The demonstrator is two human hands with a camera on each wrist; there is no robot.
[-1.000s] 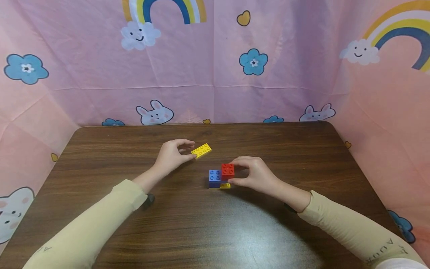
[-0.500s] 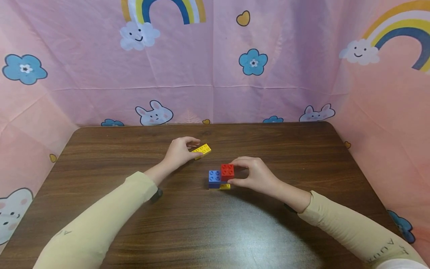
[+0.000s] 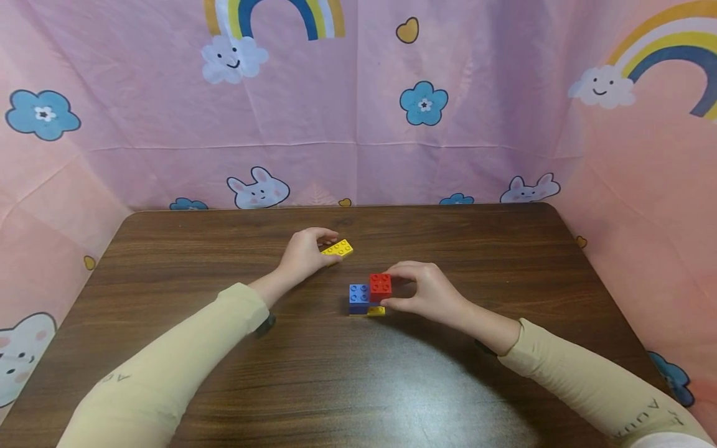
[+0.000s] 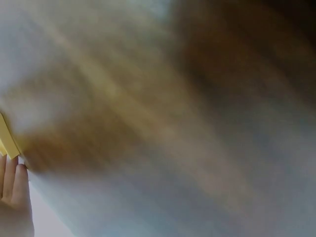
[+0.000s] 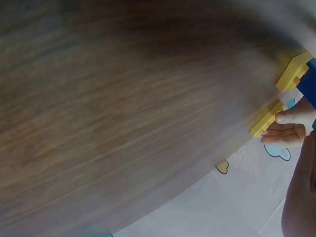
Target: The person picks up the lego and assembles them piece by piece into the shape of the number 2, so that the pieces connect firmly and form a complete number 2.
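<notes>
In the head view, my left hand has its thumb along the near side of a yellow toy building brick and its fingers at the far side, pinching its left end. The left wrist view shows fingertips against the yellow brick. My right hand grips a red brick from the right, between thumb and fingers. That red brick sits on the right part of a blue brick. Beneath the blue one, a second yellow brick sticks out at the front right.
The brown wooden table carries the bricks. A pink patterned cloth hangs behind it and at both sides. Both forearms wear pale yellow sleeves.
My left hand has slid right and slightly away along the yellow brick, so its thumb now covers more of it. The brick has hardly moved. My right hand and the stack stay put.
</notes>
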